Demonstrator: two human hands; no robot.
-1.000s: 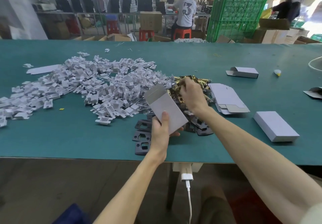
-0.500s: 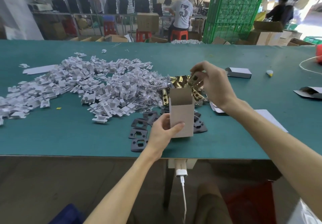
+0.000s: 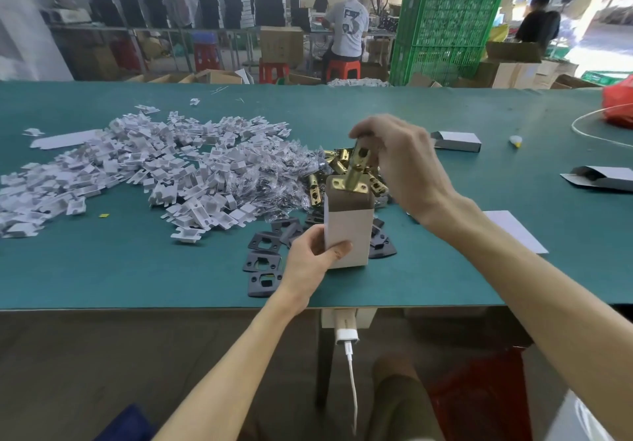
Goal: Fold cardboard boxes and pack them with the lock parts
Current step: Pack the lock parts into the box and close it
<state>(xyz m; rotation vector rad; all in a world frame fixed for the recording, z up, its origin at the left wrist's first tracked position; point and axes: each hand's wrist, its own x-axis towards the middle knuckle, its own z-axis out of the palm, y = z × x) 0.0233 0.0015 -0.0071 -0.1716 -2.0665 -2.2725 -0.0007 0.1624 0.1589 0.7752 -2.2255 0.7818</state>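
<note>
- Since the earlier frame the right hand (image 3: 400, 163) has moved from above the brass pile to directly over the box, and the part it carries has turned nearly upright.
- Its fingers are curled round the upper end of the brass latch (image 3: 358, 166) and pinch it. The square face plate of the latch points down and sits at the open mouth of the box.
- The left hand (image 3: 311, 262) grips the lower part of the white cardboard box (image 3: 349, 231), with the thumb across the front face.
- The box is upright near the front edge of the green table (image 3: 102, 269), with its top flap open at the back.
- Black plates (image 3: 263, 262) lie flat beside the left hand and behind the box.
- Further back is the pile of brass parts (image 3: 337, 161), next to clear bags (image 3: 274, 173).
- A big heap of white plastic inserts (image 3: 137, 170) spreads to the left.
- Two flat box blanks (image 3: 457, 140) (image 3: 603, 178) lie well apart at the right.
</note>
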